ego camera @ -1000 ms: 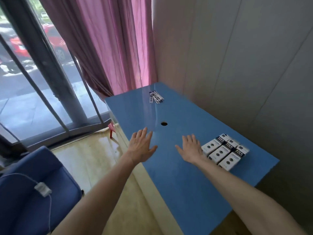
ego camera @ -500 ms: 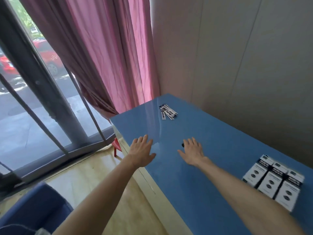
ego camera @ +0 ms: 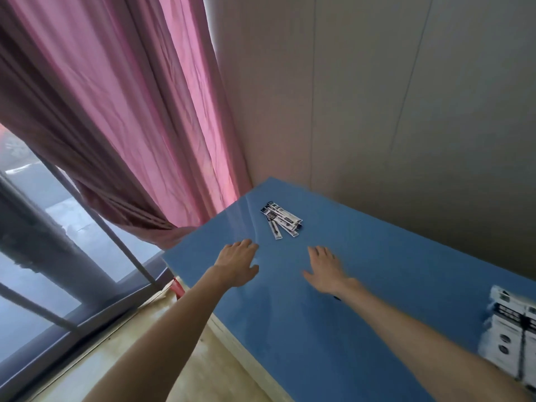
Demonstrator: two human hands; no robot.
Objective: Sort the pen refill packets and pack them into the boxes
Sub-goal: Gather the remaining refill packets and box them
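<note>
Pen refill packets (ego camera: 280,222) lie in a loose fan at far end of blue table (ego camera: 377,285), w/ left hand (ego camera: 237,264) & right hand (ego camera: 326,271) both flat, fingers straight, empty, just short of them, prob. to gather; boxes (ego camera: 510,335) well apart, near right edge.

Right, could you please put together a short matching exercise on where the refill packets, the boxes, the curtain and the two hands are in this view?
Things:
1. pen refill packets
2. white boxes
3. pink curtain
4. left hand and right hand

Places or states:
A. hanging at the window, beyond the table's far corner
B. at the right edge of the view, on the blue table
C. open, holding nothing, just short of the packets
D. a loose pile near the far end of the table

Pairs: 1-D, 2-B, 3-A, 4-C
</note>
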